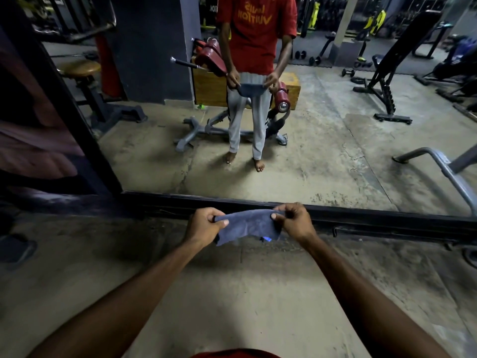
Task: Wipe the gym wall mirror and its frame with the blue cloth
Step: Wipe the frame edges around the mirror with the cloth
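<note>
Currently, head view: cloth (249, 224), lower centre, stretched between left hand (206, 224) and right hand (296, 222), both pinching its top edge. Mirror (296, 140) above; frame (374, 219) behind. Risk: the hanging edge could pick up grit from the floor (232, 293) and smear the glass.

The cloth (247, 224), just in front of the frame (361, 218), is plain dusty blue, with a bright blue speck (265, 239) at its lower edge. The frame is black. Below the frame the floor (232, 293) is tan, mottled with dark grey smears. Above the frame the mirror (322, 156) shows a red shirt (258, 42) with yellow lettering, pale grey trousers (259, 125), dark red pads (282, 95), a yellow-brown box (209, 89) and a black bench (384, 81).
</note>
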`<state>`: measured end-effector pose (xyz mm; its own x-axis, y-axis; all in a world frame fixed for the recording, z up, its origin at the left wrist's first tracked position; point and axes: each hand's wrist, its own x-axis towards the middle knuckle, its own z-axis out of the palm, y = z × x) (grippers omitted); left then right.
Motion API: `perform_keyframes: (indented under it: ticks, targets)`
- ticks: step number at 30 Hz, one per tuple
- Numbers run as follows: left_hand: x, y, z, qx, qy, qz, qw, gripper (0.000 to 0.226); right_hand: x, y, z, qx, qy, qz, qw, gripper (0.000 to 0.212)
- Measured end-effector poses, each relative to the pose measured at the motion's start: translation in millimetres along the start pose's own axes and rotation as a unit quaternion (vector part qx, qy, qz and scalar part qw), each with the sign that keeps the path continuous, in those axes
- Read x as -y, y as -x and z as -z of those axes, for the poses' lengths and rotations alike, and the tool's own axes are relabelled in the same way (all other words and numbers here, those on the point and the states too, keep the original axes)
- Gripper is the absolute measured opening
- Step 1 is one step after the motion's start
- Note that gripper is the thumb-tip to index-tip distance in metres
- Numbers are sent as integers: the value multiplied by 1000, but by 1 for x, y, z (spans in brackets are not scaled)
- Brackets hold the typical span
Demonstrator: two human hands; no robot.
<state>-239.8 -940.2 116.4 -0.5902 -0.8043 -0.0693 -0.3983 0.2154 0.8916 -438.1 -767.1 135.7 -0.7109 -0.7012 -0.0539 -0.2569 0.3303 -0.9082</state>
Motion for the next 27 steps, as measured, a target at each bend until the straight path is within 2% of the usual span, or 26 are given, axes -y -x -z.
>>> perform_keyframes:
  ticks: [2,4,7,9,10,13,14,16,18,21,23,25,27]
  targets:
    - [3,-1,1,0,-45,-15,999,33,9,3,1,24,-37,-26,999,23]
    - [0,-1,2,26,-62,-23,997,34,18,7,2,44,-128,-70,988,15]
    - [-19,5,1,141,8,-22,990,33,29,11,3,89,-209,-95,969,13]
    - [-31,8,-5,215,74,-22,974,56,36,11,2,115,-225,-93,963,15]
    - [-38,10,-10,236,88,-23,968,58,40,11,1,119,-224,-91,963,15]
    - [-46,9,-23,225,88,-32,970,19,49,9,0,103,-250,-112,956,17]
    - [-46,9,-26,214,92,-24,972,13,49,9,2,106,-261,-126,951,16]
    - [-47,9,-25,204,106,19,973,9,48,9,5,133,-239,-149,950,6]
    - [-45,10,-23,229,99,77,965,11,43,6,5,117,-163,-152,968,4]
    - [-44,13,-20,291,33,135,946,9,38,-2,-1,35,-112,-115,986,20]
    - [-44,15,-22,296,43,172,938,5,34,-4,-9,-11,-57,-41,997,23]
    - [-47,15,-25,269,130,234,925,6,31,0,-17,-46,2,43,998,15]
    - [-51,11,-26,232,262,303,886,13,32,11,-24,-52,55,120,990,5]
